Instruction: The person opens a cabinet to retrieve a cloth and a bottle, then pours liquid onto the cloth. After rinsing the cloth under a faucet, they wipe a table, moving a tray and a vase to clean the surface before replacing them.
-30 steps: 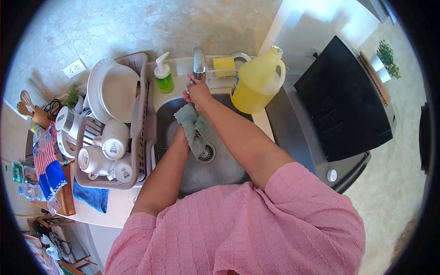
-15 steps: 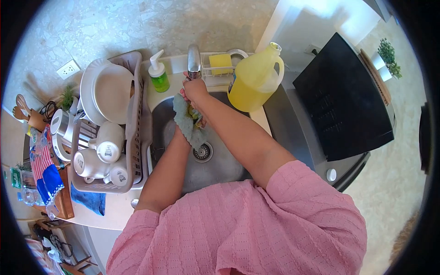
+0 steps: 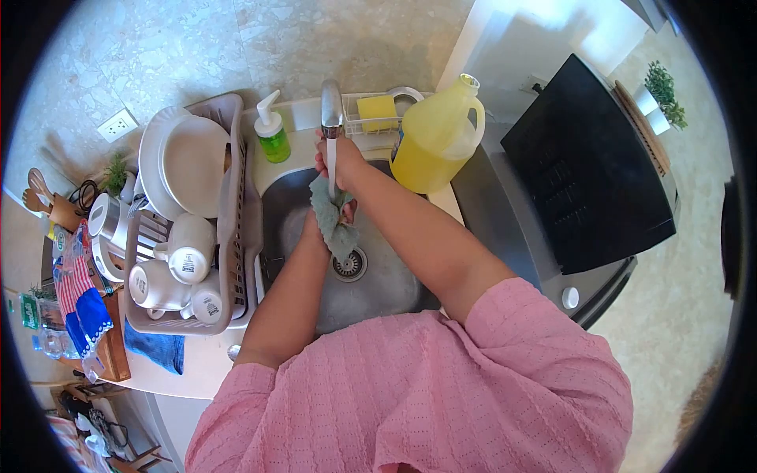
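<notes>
A stream of water (image 3: 331,162) falls from the chrome faucet (image 3: 332,106) over the sink (image 3: 359,303). Beneath it hangs a crumpled grey-green cloth (image 3: 330,217), held in my left hand (image 3: 347,211), whose fingers are mostly hidden by its folds. My right hand (image 3: 344,163) is just below the spout, beside the stream and close to the cloth's upper end. Its fingers are curled, but what they grip is hidden. The drain strainer (image 3: 349,264) shows below the cloth.
Left of the sink stands a dish rack (image 3: 234,197) with white plates (image 3: 197,162) and several mugs (image 3: 189,240). A green soap bottle (image 3: 273,140), a yellow sponge (image 3: 377,110) and a large jug of yellow liquid (image 3: 434,146) line the back. A black panel (image 3: 591,165) rises at right.
Water now runs from the faucet, where none showed before. The cloth has shifted slightly right and lower, and my right hand sits a little lower under the spout.
</notes>
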The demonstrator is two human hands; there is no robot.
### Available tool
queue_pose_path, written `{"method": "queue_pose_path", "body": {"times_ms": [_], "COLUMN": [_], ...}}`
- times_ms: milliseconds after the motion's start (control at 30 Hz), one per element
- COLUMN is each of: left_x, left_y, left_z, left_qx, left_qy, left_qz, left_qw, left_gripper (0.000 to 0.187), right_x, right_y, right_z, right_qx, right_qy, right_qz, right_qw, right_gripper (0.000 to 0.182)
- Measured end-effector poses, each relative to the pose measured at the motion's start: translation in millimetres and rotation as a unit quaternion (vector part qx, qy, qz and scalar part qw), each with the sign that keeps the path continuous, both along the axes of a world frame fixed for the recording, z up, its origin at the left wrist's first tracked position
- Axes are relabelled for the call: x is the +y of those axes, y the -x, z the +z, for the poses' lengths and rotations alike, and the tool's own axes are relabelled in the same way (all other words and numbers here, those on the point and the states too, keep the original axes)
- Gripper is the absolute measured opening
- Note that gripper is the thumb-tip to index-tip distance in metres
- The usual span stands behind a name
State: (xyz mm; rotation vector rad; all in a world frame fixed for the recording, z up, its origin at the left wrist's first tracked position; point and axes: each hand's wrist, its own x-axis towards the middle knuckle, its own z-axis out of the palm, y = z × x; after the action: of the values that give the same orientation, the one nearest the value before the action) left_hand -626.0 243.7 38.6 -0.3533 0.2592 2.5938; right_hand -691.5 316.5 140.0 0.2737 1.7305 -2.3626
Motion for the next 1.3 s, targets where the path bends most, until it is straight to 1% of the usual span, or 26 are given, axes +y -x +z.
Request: {"method": "queue_pose_path", "body": {"times_ms": [33,67,100,167,200,267,300,367,400,467,500,533,600,667,733,800,833,867,900,967,1067,1100,1167,1233,1267,1300], "left_x": [-4,-4,-4,-2,-2,1,3,8,11,10,1,-4,2,3,4,-10,-14,-8,1,10,12,11,5,-6,-5,-5], "left_y": [0,1,3,5,6,8,10,15,17,16,10,7,7,6,3,8,11,7,3,-1,-4,-3,9,25,15,3], "left_z": [-3,-7,-10,-4,-1,6,11,18,21,14,8,8,8,4,-6,-38,-48,-23,4,20,23,26,11,-26,0,27], "left_qx": [0.016,0.032,0.042,0.052,0.06,0.076,0.09,0.116,0.124,0.131,0.159,0.186,0.134,0.079,0.078,0.067,0.058,0.059,0.065,0.07,-0.026,0.012,0.051,0.13,0.129,0.098], "left_qy": [-0.101,-0.075,-0.025,0.038,0.052,0.069,0.077,0.095,0.107,0.122,0.036,-0.051,0.019,0.088,0.059,0.089,0.117,0.118,0.13,0.144,0.168,0.149,0.129,0.013,0.014,0.104], "left_qz": [-0.039,-0.027,-0.003,0.029,0.035,0.047,0.053,0.067,0.076,0.086,0.053,0.019,0.03,0.043,0.074,0.039,0.006,0.005,0.045,0.085,0.131,0.116,0.1,0.016,0.016,-0.029], "left_qw": [0.994,0.996,0.999,0.998,0.996,0.994,0.992,0.986,0.984,0.98,0.985,0.981,0.99,0.992,0.992,0.993,0.991,0.991,0.988,0.983,0.977,0.982,0.985,0.991,0.991,0.989], "left_gripper": [0.025,0.025,0.025,0.026,0.026,0.026,0.026,0.027,0.027,0.027,0.03,0.033,0.032,0.03,0.024,0.021,0.019,0.019,0.018,0.017,0.018,0.02,0.023,0.03,0.03,0.039], "right_x": [0,-1,1,8,15,31,37,47,47,45,45,44,43,48,47,47,44,43,43,45,45,46,44,45,46,48], "right_y": [-5,-9,-13,-23,-26,-23,-19,-10,-4,4,0,-7,-12,-10,3,3,-6,-12,-17,-21,-10,-9,-14,-20,-21,-19], "right_z": [-4,-9,-13,-9,-5,3,8,15,17,22,20,19,23,21,13,11,19,24,30,32,31,28,30,31,29,28], "right_qx": [0.02,0.039,0.036,-0.059,-0.06,-0.051,-0.05,-0.042,-0.045,0.121,0.121,0.086,0.052,0.068,0.127,0.183,0.14,0.095,0.095,0.041,0.04,0.04,0.078,0.068,0.057,0.057], "right_qy": [-0.064,-0.128,-0.128,-0.097,-0.096,-0.155,-0.156,-0.314,-0.312,-0.414,-0.413,-0.343,-0.268,-0.332,-0.381,-0.428,-0.359,-0.285,-0.284,-0.285,-0.384,-0.384,-0.265,-0.273,-0.279,-0.278], "right_qz": [0.056,0.113,0.113,0.296,0.296,0.497,0.496,0.529,0.528,0.453,0.451,0.444,0.435,0.574,0.523,0.465,0.427,0.385,0.384,0.545,0.491,0.491,0.399,0.463,0.525,0.525], "right_qw": [0.996,0.985,0.985,0.948,0.948,0.853,0.853,0.787,0.788,0.78,0.782,0.823,0.858,0.745,0.752,0.754,0.818,0.873,0.873,0.787,0.781,0.781,0.875,0.841,0.802,0.802], "right_gripper": [0.017,0.019,0.019,0.025,0.025,0.025,0.025,0.026,0.026,0.028,0.028,0.028,0.028,0.028,0.028,0.029,0.028,0.028,0.028,0.028,0.028,0.028,0.028,0.029,0.029,0.029]}}
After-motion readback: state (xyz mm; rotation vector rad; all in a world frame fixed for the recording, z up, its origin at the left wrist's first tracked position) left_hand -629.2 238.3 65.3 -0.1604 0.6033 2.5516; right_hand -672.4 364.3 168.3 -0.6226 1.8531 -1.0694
